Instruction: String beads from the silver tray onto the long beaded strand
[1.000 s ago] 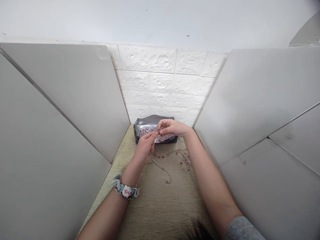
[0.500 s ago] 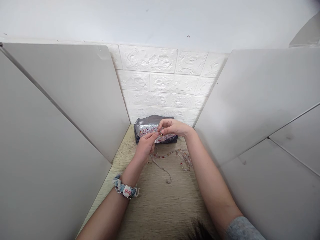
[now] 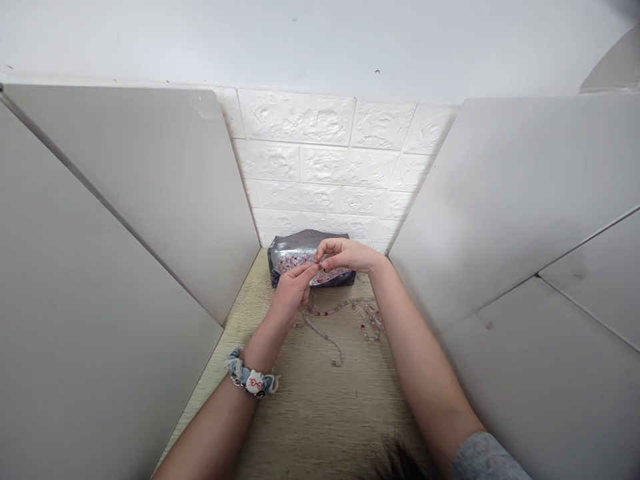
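Observation:
My left hand (image 3: 291,293) is closed in a pinch, with a beaded string (image 3: 327,339) hanging from under its fingers and trailing over the table. My right hand (image 3: 350,256) meets it at the fingertips, thumb and forefinger pinched together; whatever they hold is too small to make out. Directly behind both hands lies a dark-edged silvery bag (image 3: 295,243), open towards me, with many small pink, red and clear beads (image 3: 295,261) inside. The fingers hide part of these beads.
More strung beads (image 3: 369,320) lie in a loose heap beside my right forearm. The wooden tabletop (image 3: 330,413) is hemmed in by a left panel (image 3: 150,173), a right panel (image 3: 500,200) and a white brick-pattern wall (image 3: 320,167). A scrunchie (image 3: 245,375) circles my left wrist.
My left fingertips have shifted very slightly up and right, closer against the right fingertips. The bag and the strung beads lie as before.

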Motion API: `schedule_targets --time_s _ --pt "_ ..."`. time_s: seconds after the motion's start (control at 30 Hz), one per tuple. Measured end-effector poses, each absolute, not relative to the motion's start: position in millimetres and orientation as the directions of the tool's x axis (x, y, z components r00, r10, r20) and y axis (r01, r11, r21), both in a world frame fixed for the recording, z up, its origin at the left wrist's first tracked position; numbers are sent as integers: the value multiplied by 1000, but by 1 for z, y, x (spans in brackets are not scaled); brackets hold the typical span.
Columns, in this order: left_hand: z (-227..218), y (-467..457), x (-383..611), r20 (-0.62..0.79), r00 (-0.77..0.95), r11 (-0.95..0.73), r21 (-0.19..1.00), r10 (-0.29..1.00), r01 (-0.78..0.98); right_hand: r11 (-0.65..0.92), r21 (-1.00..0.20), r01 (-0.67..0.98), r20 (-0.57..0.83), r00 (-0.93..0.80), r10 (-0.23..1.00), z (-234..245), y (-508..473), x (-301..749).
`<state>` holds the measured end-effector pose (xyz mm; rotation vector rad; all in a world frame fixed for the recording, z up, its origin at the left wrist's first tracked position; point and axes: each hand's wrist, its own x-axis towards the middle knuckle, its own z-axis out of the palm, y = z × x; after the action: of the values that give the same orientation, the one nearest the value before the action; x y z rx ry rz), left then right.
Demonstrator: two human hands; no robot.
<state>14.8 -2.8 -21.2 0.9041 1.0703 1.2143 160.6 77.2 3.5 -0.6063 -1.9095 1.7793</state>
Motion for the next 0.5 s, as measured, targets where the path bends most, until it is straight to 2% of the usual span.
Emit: schedule_targets --time_s 0.33,0.5 --pt "-24 -2 14 -124 39 130 955 991 -267 44 -998 37 -4 -810 586 -1 80 158" --pt "-26 -2 13 -120 42 127 947 992 -295 160 -977 139 -12 -790 613 3 79 155"
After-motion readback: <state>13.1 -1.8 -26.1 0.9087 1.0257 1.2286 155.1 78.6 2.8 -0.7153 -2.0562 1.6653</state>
